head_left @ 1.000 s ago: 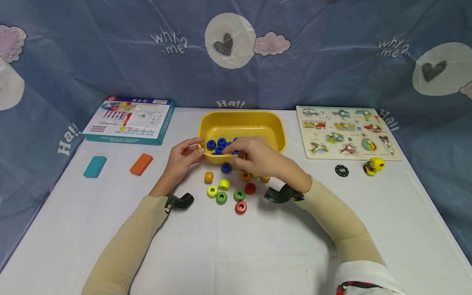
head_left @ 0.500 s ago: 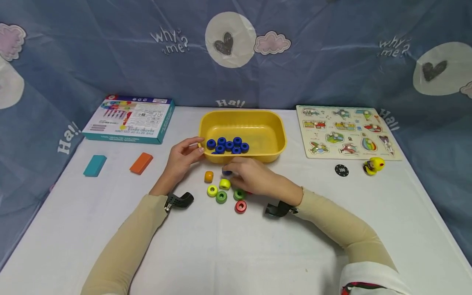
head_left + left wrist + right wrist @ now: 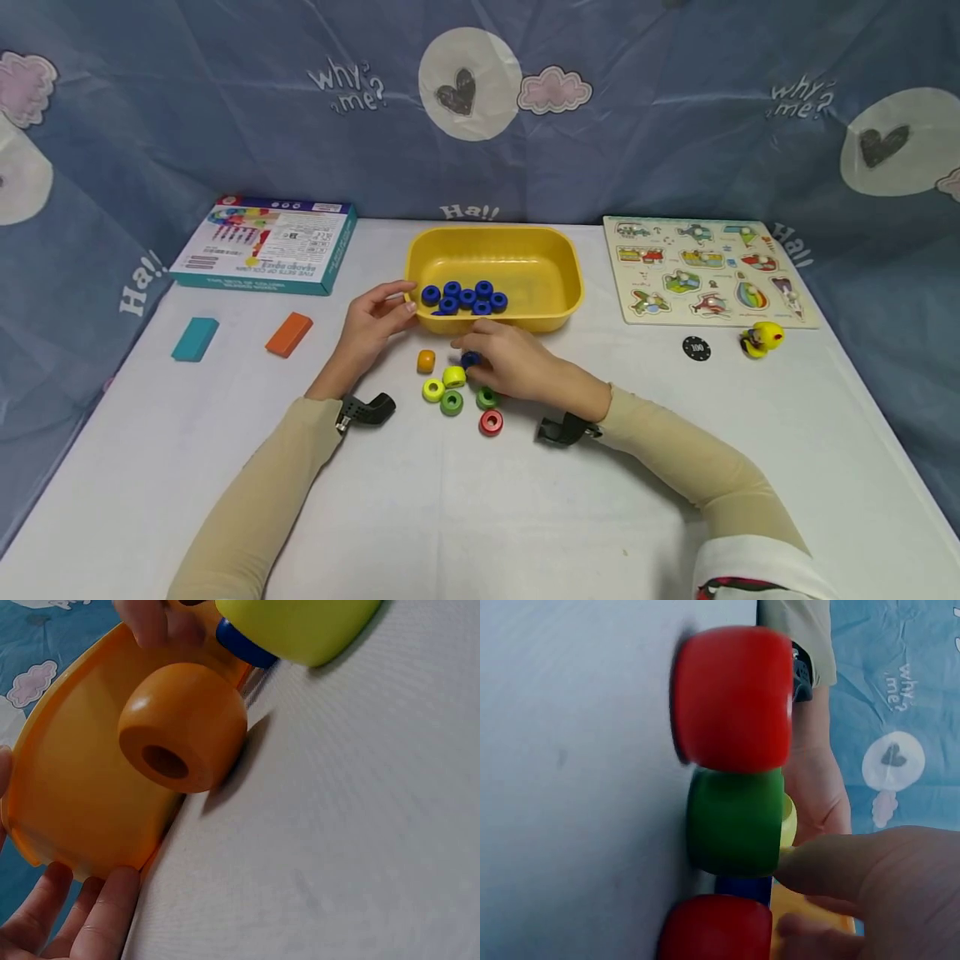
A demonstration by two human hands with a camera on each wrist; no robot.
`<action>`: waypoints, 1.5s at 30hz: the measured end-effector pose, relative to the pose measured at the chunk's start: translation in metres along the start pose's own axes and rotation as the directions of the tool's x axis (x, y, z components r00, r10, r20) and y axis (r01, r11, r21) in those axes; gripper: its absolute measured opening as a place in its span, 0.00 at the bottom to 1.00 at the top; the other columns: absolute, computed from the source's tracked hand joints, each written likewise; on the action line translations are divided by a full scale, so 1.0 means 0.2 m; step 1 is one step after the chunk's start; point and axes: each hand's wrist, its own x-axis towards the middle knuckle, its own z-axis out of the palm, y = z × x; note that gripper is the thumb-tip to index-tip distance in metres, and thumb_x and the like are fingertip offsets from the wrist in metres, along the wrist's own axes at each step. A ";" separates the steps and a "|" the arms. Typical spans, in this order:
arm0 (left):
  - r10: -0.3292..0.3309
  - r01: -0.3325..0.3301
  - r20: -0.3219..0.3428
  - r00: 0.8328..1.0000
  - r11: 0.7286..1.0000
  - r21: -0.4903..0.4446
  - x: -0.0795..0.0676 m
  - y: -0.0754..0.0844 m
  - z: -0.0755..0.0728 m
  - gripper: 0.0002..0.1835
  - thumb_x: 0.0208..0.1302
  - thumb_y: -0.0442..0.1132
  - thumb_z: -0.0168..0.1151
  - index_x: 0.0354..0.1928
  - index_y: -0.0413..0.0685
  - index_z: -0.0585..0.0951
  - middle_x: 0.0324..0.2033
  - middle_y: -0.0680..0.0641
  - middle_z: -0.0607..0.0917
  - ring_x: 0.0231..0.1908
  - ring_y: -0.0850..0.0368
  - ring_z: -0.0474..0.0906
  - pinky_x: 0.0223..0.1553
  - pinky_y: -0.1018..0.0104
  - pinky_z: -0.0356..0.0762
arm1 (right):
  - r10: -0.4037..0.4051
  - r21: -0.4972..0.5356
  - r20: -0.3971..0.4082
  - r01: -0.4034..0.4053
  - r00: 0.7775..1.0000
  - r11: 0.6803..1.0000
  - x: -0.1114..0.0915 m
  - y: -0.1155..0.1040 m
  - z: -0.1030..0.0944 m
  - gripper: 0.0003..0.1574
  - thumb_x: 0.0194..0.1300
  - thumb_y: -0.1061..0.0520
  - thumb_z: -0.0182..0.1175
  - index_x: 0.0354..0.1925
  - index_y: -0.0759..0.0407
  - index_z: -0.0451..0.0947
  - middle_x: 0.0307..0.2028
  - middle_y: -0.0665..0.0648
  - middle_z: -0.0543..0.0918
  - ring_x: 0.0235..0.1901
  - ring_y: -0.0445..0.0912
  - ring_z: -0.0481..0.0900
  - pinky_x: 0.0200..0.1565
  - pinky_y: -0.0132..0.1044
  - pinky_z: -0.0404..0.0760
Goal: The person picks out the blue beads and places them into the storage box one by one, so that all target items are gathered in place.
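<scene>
My left hand (image 3: 378, 321) holds the left end of the yellow tray (image 3: 540, 321), its fingers at the rim in the left wrist view. Several blue beads (image 3: 467, 298) lie inside the tray along the front. Just in front of it, the fingers of my right hand (image 3: 517, 360) curl round another blue bead (image 3: 470, 359), low at the table. Around that hand lie an orange bead (image 3: 426, 361), yellow-green beads (image 3: 453, 377), green beads (image 3: 452, 403) and a red bead (image 3: 491, 422). My right hand covers other beads in the head view.
A bead-set box (image 3: 262, 250) stands at back left, with a teal block (image 3: 195, 339) and an orange block (image 3: 288, 335) before it. On the right are a picture puzzle board (image 3: 708, 271), a black 100 chip (image 3: 696, 348) and a yellow duck figure (image 3: 762, 338).
My right hand has come back from over the tray to the beads in front. The blue bead there has shifted slightly toward me and rightward. My left hand has stayed on the tray.
</scene>
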 end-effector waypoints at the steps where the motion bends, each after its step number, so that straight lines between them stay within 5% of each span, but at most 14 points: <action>1: 0.001 -0.001 0.000 1.000 1.000 -0.001 0.00 0.00 0.00 0.22 0.68 0.40 0.60 0.62 0.43 0.74 0.63 0.42 0.74 0.51 0.61 0.80 0.48 0.69 0.84 | 0.001 -0.004 0.009 -0.001 1.000 1.000 0.00 0.00 0.00 0.22 0.60 0.55 0.67 0.53 0.56 0.81 0.43 0.52 0.82 0.35 0.40 0.74 0.37 0.28 0.80; 10: -0.003 0.003 -0.006 1.000 1.000 0.010 0.00 0.00 0.01 0.22 0.68 0.41 0.61 0.62 0.44 0.75 0.63 0.43 0.74 0.50 0.64 0.80 0.48 0.71 0.84 | 0.001 0.016 0.080 -0.002 0.997 1.000 0.00 0.00 -0.03 0.19 0.62 0.55 0.65 0.52 0.56 0.82 0.40 0.50 0.85 0.33 0.38 0.75 0.38 0.26 0.80; 16: 0.014 -0.014 0.001 1.000 1.000 -0.017 0.00 0.00 0.00 0.22 0.68 0.39 0.60 0.62 0.41 0.74 0.63 0.40 0.74 0.50 0.63 0.80 0.47 0.71 0.85 | -0.070 0.134 0.000 0.069 0.998 0.989 0.02 0.01 -0.25 0.19 0.63 0.58 0.64 0.53 0.61 0.81 0.43 0.55 0.85 0.32 0.44 0.77 0.35 0.31 0.80; 21: 0.017 -0.017 -0.003 1.000 1.000 -0.020 -0.01 -0.01 0.00 0.22 0.68 0.39 0.60 0.61 0.41 0.74 0.62 0.40 0.74 0.49 0.63 0.80 0.47 0.71 0.84 | 0.083 0.212 -0.067 -0.067 0.994 0.975 0.09 0.17 -0.40 0.19 0.62 0.60 0.64 0.52 0.62 0.81 0.45 0.58 0.85 0.25 0.45 0.76 0.30 0.33 0.78; 25: 0.007 -0.007 -0.004 1.000 1.000 -0.014 -0.01 0.00 0.00 0.22 0.68 0.39 0.61 0.61 0.42 0.74 0.63 0.41 0.73 0.50 0.63 0.80 0.47 0.70 0.85 | 0.268 0.248 -0.036 -0.251 0.963 0.936 0.14 0.34 -0.37 0.19 0.62 0.63 0.63 0.53 0.63 0.80 0.49 0.61 0.84 0.31 0.49 0.80 0.38 0.38 0.83; 28: 0.002 -0.002 -0.001 1.000 1.000 -0.014 0.00 0.00 0.00 0.22 0.68 0.40 0.61 0.61 0.42 0.74 0.63 0.42 0.73 0.50 0.63 0.80 0.48 0.70 0.85 | 0.327 0.188 0.022 -0.325 0.945 0.927 0.16 0.42 -0.31 0.20 0.62 0.63 0.63 0.53 0.63 0.80 0.50 0.62 0.84 0.41 0.51 0.82 0.49 0.42 0.84; 33: 0.010 -0.010 -0.003 1.000 1.000 -0.017 0.00 0.00 0.00 0.22 0.68 0.39 0.61 0.61 0.42 0.74 0.63 0.42 0.73 0.50 0.63 0.80 0.47 0.70 0.85 | 0.345 0.118 0.091 -0.354 0.934 0.928 0.18 0.46 -0.26 0.20 0.62 0.65 0.63 0.54 0.64 0.80 0.50 0.62 0.84 0.51 0.52 0.81 0.60 0.46 0.80; 45: -0.007 0.007 -0.005 1.000 1.000 -0.002 0.00 0.00 0.00 0.22 0.68 0.40 0.61 0.62 0.44 0.74 0.64 0.43 0.73 0.51 0.63 0.79 0.48 0.70 0.84 | 0.367 0.167 0.133 -0.385 0.921 0.907 0.17 0.44 -0.25 0.23 0.63 0.68 0.59 0.57 0.60 0.77 0.53 0.61 0.83 0.53 0.53 0.79 0.59 0.46 0.81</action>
